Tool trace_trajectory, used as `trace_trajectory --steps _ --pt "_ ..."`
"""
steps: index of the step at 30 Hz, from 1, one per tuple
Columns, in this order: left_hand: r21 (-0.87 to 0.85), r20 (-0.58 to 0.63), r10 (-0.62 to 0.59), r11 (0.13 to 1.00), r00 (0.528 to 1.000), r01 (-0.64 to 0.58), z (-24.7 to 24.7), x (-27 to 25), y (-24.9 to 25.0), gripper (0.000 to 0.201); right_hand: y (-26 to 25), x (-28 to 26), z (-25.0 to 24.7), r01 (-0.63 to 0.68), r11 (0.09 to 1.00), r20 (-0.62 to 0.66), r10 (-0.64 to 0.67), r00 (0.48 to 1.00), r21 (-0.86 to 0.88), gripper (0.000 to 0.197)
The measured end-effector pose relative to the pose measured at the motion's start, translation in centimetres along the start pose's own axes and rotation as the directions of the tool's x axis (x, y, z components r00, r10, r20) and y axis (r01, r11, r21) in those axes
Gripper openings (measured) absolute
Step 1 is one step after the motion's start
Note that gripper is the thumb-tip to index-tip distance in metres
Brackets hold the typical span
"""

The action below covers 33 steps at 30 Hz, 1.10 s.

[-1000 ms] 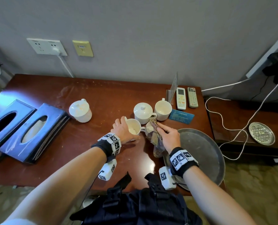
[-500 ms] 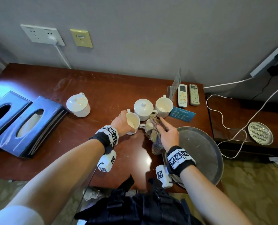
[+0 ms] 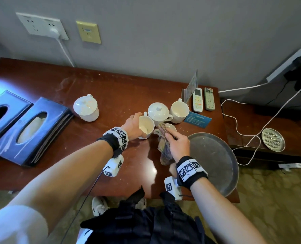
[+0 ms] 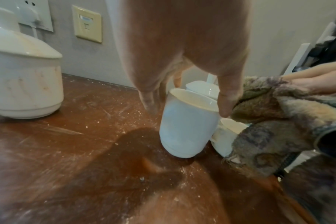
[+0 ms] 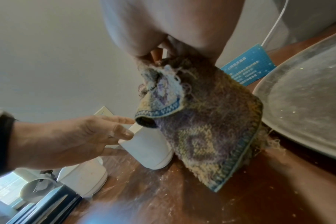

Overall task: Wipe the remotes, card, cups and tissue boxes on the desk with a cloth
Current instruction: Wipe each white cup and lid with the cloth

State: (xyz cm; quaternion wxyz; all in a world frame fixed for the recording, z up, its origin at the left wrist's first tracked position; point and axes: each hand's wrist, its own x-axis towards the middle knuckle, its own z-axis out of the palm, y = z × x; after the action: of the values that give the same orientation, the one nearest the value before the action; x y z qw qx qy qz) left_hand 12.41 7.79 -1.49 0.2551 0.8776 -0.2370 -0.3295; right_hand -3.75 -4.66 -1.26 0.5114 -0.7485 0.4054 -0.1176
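Note:
My left hand grips an open white cup by its rim, thumb on one side and fingers on the other. The cup leans, its base on the desk. My right hand holds a worn patterned cloth and presses it onto a small white piece, a lid or cup, right beside that cup. The cloth hangs down to the desk. Behind stand a lidded cup and an open cup. Further right lie a blue card and two remotes.
Another lidded cup stands at mid-left, and two dark tissue boxes lie at the far left. A round metal tray overhangs the desk's front right corner. A clear stand leans by the remotes. White cables and a small metal dish lie on the side unit.
My left hand keeps its hold and the cup now leans more. The right hand with the cloth has shifted a little further onto the small white piece.

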Motion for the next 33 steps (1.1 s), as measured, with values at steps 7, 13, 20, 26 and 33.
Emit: trace_trajectory --steps 7,13,20,26,33 --pt "0.007 -0.084 0.062 0.998 0.995 -0.062 -4.6 -2.6 -3.4 0.096 -3.5 -0.7 4.3 0.094 0.995 0.052 -0.093 0.994 -0.019 0.026" --pt "-0.011 -0.231 0.0 1.0 0.973 -0.003 -10.4 -5.1 -8.3 0.088 -7.7 -0.6 9.2 0.205 0.975 0.042 -0.202 0.979 -0.085 0.025" --pt "-0.081 -0.355 -0.05 0.996 0.934 0.022 -13.8 -5.6 -13.8 0.092 -10.8 -1.2 14.6 0.242 0.967 0.14 -0.23 0.963 -0.073 0.024" --pt "-0.108 -0.333 -0.046 0.994 0.942 0.01 -14.6 -3.7 -15.9 0.099 -11.1 -0.6 16.8 0.176 0.973 0.151 -0.153 0.977 -0.149 0.025" --pt "0.049 -0.239 -0.021 0.998 0.971 0.033 -15.0 -0.8 -17.1 0.102 -11.0 0.3 18.0 0.102 0.976 0.107 -0.083 0.991 -0.194 0.025"
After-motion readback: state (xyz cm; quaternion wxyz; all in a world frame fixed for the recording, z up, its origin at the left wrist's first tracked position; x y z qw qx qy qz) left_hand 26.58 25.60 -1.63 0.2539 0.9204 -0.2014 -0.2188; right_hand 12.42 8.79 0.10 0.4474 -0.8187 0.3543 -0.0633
